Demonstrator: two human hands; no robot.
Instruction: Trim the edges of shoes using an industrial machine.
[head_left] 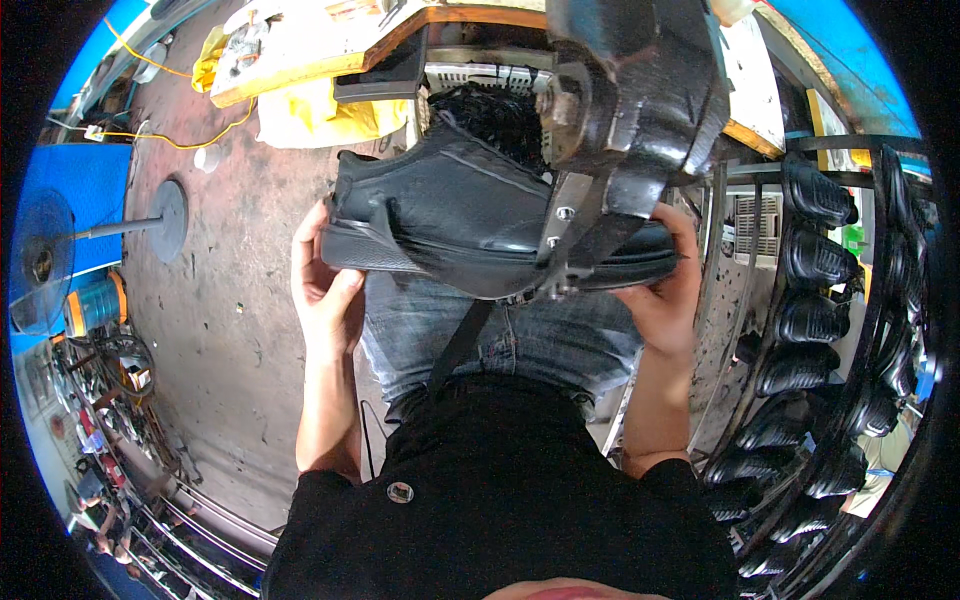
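Note:
Between my two hands a black leather shoe [450, 205] lies on its side, its sole edge toward me. My left hand [330, 290] is closed round the heel end, thumb on the near side and fingers behind. At the other end my right hand [670, 275] grips the toe, thumb underneath. The dark metal head of a machine [630, 110] stands over the shoe, and its narrow lower part [568, 220] comes down at the sole edge near the forefoot. That part hides some of the shoe's front, and whether it touches cannot be made out.
A worktable [330, 65] with a wooden edge surrounds the machine. Behind the shoe, a pale crate [485, 75] holds black scraps. Racks of black shoes [815, 255] stand close on the right. A floor fan [45, 262] is at the left, and a yellow cord [185, 145] crosses the floor.

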